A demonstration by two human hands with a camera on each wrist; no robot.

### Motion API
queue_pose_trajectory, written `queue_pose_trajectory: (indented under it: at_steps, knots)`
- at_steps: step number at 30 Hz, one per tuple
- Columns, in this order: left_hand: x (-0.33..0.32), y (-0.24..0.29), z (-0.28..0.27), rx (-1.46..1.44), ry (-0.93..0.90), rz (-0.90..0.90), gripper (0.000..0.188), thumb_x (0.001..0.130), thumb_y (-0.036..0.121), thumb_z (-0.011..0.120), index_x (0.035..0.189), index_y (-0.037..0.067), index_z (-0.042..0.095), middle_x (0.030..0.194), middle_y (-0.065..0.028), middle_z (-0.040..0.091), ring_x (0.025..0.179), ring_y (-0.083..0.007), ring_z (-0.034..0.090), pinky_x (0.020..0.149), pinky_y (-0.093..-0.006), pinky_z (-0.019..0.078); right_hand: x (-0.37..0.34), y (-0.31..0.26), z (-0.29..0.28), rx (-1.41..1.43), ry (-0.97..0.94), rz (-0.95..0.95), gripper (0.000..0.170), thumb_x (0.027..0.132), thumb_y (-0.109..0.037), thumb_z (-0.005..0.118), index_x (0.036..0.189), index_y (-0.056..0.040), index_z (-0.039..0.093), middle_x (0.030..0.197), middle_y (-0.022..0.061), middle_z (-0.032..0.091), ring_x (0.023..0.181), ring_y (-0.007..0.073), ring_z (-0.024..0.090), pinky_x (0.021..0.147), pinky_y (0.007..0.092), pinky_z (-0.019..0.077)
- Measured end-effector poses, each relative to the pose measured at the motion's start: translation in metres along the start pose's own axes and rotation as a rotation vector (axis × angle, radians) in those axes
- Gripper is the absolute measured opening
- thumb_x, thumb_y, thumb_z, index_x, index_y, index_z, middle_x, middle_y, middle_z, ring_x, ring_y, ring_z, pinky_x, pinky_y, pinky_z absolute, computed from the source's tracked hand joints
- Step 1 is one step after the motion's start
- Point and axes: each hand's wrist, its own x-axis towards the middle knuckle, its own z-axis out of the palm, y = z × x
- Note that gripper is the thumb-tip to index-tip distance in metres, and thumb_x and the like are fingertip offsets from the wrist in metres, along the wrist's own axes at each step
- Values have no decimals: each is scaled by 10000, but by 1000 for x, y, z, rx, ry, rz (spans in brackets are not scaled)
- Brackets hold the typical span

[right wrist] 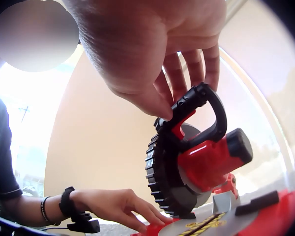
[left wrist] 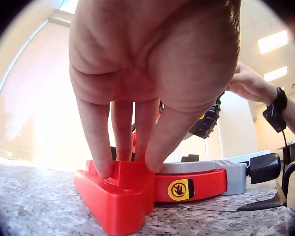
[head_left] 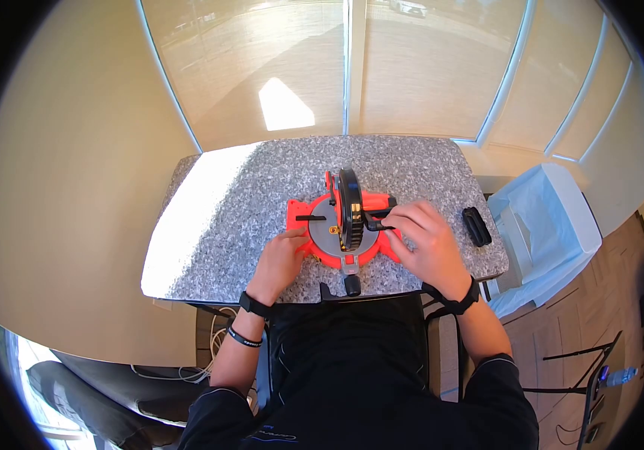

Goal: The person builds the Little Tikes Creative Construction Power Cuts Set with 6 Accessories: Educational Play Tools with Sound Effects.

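Note:
A small red and black miter saw (head_left: 350,210) stands on the speckled table, its round grey turntable (head_left: 322,232) set in a red base (left wrist: 115,206). My left hand (head_left: 280,262) is at the base's left side; in the left wrist view its thumb and fingertips pinch a raised red block there. My right hand (head_left: 428,238) holds the black handle (right wrist: 189,103) at the top of the saw head between thumb and fingers. The ribbed black blade guard (right wrist: 162,172) stands upright over the turntable. A black knob (left wrist: 264,168) sticks out at the front.
On the speckled table (head_left: 404,161), a black folded object (head_left: 476,226) lies near the right edge. Beyond that edge stands a bin with a light blue liner (head_left: 554,191). Shaded windows (head_left: 427,67) are behind the table. White cables (head_left: 213,352) hang below its left side.

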Motion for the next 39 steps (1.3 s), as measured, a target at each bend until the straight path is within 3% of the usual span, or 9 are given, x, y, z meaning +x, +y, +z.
queue_pose_trajectory:
  at_steps: [22,24,30,39]
  knots:
    - [1,0,0,6,-33,1,268,856,13,654,1102,-7,755,1282,-205,694,1129,-402,669,986,-475,551,-27,-3,10,108,-124,72,153,773,-2,768,897,-28,682,969,68,676,924,282,653,823,397,542]
    - [1,-2,2,20,-14,10,270,846,40,718,1109,-2,764,1262,-206,705,1115,-400,680,976,-469,554,-29,-2,11,112,-127,74,154,774,-1,768,898,-29,681,969,68,676,927,283,654,824,398,543]
    - [0,2,-1,20,-23,9,276,852,11,659,1111,-7,750,1289,-205,692,1132,-407,666,986,-475,553,-30,-3,12,109,-129,76,169,773,0,768,911,-35,677,967,71,677,940,284,659,827,398,544]
    - [0,3,-1,11,-20,0,272,855,19,668,1112,-7,753,1290,-205,692,1131,-408,666,982,-478,552,-29,-5,12,77,-111,76,196,769,-1,767,939,-44,679,981,73,674,925,290,648,819,405,540]
